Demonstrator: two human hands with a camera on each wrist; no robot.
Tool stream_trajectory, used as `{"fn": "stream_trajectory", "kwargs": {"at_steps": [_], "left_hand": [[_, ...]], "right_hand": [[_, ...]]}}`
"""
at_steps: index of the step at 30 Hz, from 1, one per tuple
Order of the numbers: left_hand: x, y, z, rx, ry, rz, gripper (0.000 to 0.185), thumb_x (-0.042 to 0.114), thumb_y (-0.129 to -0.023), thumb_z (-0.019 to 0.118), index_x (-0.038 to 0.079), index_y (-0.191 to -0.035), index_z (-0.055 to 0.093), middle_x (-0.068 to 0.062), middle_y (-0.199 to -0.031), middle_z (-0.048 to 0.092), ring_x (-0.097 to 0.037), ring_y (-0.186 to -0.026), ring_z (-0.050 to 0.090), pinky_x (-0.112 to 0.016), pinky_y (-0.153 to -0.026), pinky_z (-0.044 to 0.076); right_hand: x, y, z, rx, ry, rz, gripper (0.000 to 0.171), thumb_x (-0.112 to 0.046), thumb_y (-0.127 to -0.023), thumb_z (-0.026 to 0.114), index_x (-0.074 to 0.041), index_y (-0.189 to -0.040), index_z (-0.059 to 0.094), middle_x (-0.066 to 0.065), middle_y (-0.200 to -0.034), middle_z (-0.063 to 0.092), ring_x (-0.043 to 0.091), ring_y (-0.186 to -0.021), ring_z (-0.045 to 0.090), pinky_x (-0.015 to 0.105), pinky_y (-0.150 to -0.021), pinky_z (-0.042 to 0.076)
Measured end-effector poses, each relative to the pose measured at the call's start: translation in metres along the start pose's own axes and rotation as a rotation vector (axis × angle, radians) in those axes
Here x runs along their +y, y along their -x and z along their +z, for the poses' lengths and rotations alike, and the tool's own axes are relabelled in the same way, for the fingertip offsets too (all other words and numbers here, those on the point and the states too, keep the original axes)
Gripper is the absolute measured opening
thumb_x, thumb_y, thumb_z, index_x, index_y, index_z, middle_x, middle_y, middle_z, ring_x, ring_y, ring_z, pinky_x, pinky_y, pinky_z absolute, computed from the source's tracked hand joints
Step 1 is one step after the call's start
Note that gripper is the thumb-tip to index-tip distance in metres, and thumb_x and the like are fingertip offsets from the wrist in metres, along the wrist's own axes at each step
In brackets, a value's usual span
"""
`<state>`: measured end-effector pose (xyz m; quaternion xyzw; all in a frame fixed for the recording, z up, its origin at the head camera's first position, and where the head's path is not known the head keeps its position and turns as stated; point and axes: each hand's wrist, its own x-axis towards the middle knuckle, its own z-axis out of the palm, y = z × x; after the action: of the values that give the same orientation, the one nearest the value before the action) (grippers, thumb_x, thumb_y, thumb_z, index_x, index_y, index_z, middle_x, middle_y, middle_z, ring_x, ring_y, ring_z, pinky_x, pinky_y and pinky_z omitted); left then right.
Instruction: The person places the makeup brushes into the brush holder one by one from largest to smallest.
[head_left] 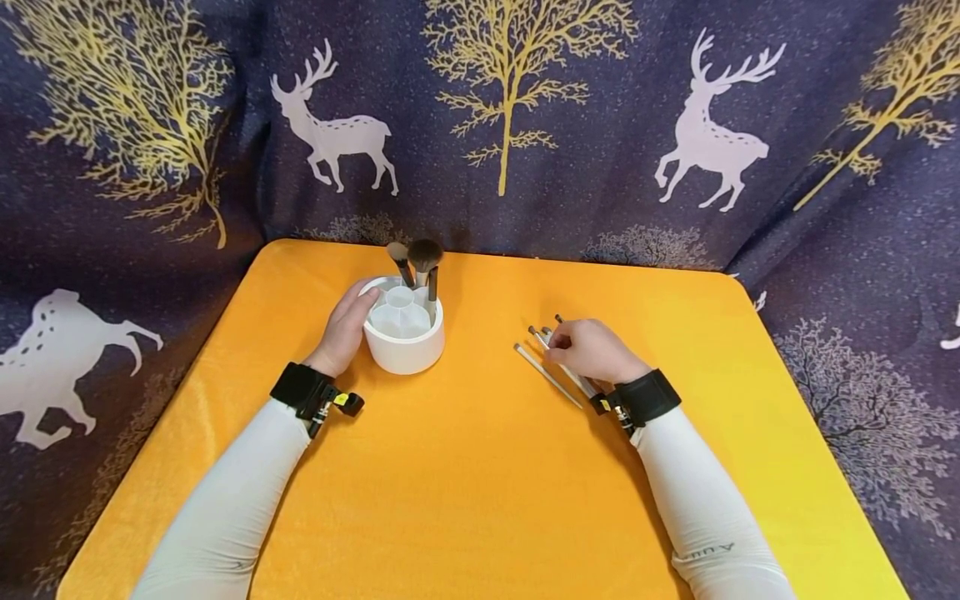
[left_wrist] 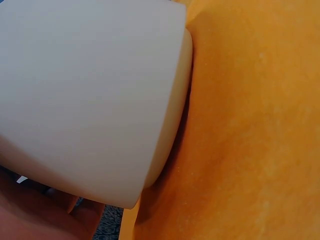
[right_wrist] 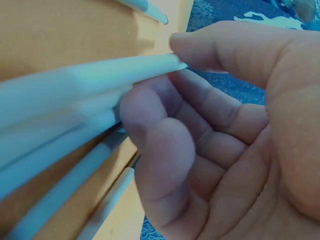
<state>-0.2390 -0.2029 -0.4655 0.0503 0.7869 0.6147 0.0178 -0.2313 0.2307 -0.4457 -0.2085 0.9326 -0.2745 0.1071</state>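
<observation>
Head view has a round white organiser pot [head_left: 403,337], smooth and matte, sitting a bit left of centre on a desk [head_left: 480,483] covered in a soft, velvety orange cloth. The pot is split into compartments round a small centre cup, and two fluffy dark makeup brushes [head_left: 420,260] stand bristles-up in the back ones. The left hand [head_left: 347,329] cups the pot's left wall, fingers curled round the side. Over on the right a loose bunch of slim white-handled brushes [head_left: 551,367] lies flat on the cloth, and the right hand [head_left: 596,350] sits on top of them. Right wrist cam shows what the head cam hides: thumb and fingers [right_wrist: 165,150] pinching one pale handle [right_wrist: 90,82]. Left wrist cam is just the pot's curved side filling the shot, tight against the cloth
</observation>
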Motion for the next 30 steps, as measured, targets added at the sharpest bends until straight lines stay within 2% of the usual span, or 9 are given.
{"fn": "stream_trajectory", "kwargs": {"at_steps": [8,13,22,27,30], "left_hand": [[0.001,0.000,0.000,-0.001,0.004,-0.010,0.071,0.054,-0.118,0.038,0.007,-0.172,0.035,-0.020,-0.169,0.043,-0.038,-0.155,0.040,-0.056,-0.134,0.022],[0.002,0.001,0.000,0.001,0.007,-0.007,0.071,0.053,-0.118,0.038,0.007,-0.172,0.035,-0.020,-0.169,0.043,-0.037,-0.155,0.040,-0.055,-0.134,0.023],[0.002,0.000,0.001,0.002,0.011,0.010,0.069,0.049,-0.119,0.038,0.004,-0.171,0.036,-0.022,-0.169,0.043,-0.038,-0.155,0.039,-0.055,-0.134,0.023],[0.001,-0.001,0.001,-0.002,0.023,0.035,0.067,0.046,-0.119,0.037,0.001,-0.169,0.037,-0.023,-0.166,0.045,-0.038,-0.153,0.041,-0.055,-0.134,0.024],[0.002,0.000,0.001,-0.002,0.014,0.017,0.068,0.048,-0.119,0.037,0.003,-0.170,0.037,-0.022,-0.167,0.045,-0.038,-0.153,0.041,-0.055,-0.134,0.024]], "right_hand": [[0.012,0.000,-0.010,0.094,-0.113,0.005,0.012,-0.020,-0.106,0.077,-0.010,-0.112,0.082,0.002,-0.096,0.077,0.021,-0.080,0.067,0.041,-0.077,0.055],[0.018,0.002,-0.014,0.149,-0.175,0.033,0.018,-0.021,-0.107,0.076,-0.007,-0.118,0.080,0.006,-0.103,0.078,0.024,-0.088,0.069,0.041,-0.080,0.057],[0.020,0.002,-0.018,0.224,-0.203,0.053,0.016,-0.022,-0.108,0.076,-0.008,-0.117,0.078,0.009,-0.101,0.077,0.027,-0.076,0.066,0.034,-0.066,0.053],[0.023,0.001,-0.018,0.243,-0.233,0.051,0.016,-0.024,-0.108,0.076,-0.010,-0.116,0.078,0.011,-0.094,0.077,0.026,-0.068,0.065,0.033,-0.060,0.051],[0.024,0.001,-0.018,0.261,-0.238,0.043,0.016,-0.024,-0.108,0.076,-0.010,-0.115,0.077,0.011,-0.091,0.076,0.026,-0.066,0.064,0.033,-0.058,0.050]]}}
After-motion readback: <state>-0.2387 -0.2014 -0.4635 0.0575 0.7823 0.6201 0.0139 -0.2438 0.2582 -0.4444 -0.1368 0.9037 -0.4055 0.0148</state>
